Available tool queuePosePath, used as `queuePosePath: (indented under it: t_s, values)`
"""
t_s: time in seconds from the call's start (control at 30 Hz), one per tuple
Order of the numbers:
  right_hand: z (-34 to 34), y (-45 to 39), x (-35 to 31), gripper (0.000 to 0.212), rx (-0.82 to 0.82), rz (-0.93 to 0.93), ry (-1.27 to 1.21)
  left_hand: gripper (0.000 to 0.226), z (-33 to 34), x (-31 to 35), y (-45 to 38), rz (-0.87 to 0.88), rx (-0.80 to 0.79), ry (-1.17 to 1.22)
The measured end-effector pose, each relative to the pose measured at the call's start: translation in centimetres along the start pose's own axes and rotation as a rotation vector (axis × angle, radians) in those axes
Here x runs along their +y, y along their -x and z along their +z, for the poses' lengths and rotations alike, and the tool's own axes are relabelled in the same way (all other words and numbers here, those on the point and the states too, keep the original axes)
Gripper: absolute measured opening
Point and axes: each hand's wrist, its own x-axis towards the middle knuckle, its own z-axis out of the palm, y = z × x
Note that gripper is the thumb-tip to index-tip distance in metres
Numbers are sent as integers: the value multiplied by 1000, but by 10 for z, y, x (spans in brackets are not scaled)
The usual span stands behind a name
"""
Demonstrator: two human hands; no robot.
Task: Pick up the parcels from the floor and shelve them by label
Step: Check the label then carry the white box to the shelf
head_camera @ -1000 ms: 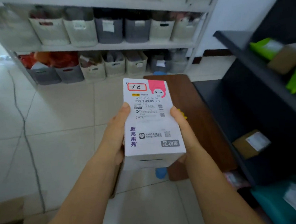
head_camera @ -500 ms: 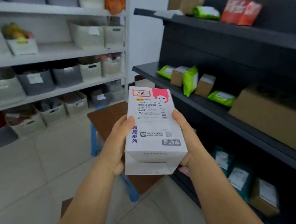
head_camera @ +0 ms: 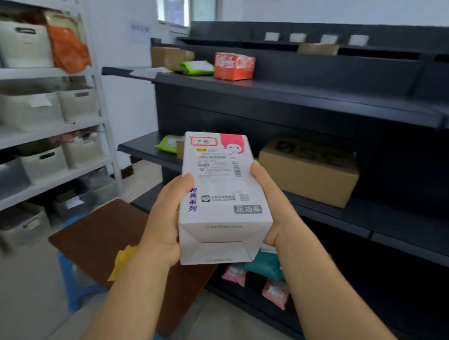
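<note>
White parcel [head_camera: 223,193], both hands gripping, label blurred

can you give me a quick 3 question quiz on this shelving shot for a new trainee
1. True or false: only the left hand grips the white parcel.
2. Which item sits on the dark shelf level above the big cardboard box? A) a blue bucket B) a red box C) a glass jar
3. Fill in: the handwritten label at the parcel's far end is framed in ____.

Key:
1. False; the right hand grips it too.
2. B
3. red
</note>
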Motion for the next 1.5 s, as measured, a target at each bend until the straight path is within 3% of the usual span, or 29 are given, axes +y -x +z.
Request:
queuePosePath:
  t_s: [0.23, 0.33, 0.47, 0.73, 0.8, 0.93, 1.2, 1.37, 1.5]
  values:
    - [-48, 44, -44, 48, 111, -91, -1, 30, 66, -31, -12, -76, -227, 54]
    - [-77, 71, -66, 49, 192, -140, -4, 33, 107, -53, -16, -132, -315, 82]
    - [-127, 119, -98, 46, 302, -231, -17, 55, 173, -90, -15, -259, -445, 84]
    - [-193, 206, -128, 46, 424, -346, -86, 35, 261, -152, 3, -387, -601, 52]
    - [-202, 224, -128, 46, 437, -371, -114, 34, 274, -161, 8, -382, -648, 41]
    - [-214, 256, -123, 48, 476, -446, -161, 53, 297, -173, 22, -456, -720, 7]
    - [-218, 304, -118, 51, 584, -579, -161, 60, 332, -185, 42, -544, -835, -44]
    - [-225, 332, -118, 51, 619, -625, -186, 44, 350, -196, 58, -582, -870, -81]
    - [-236, 348, -124, 52, 639, -638, -185, 48, 366, -212, 61, -583, -863, -141]
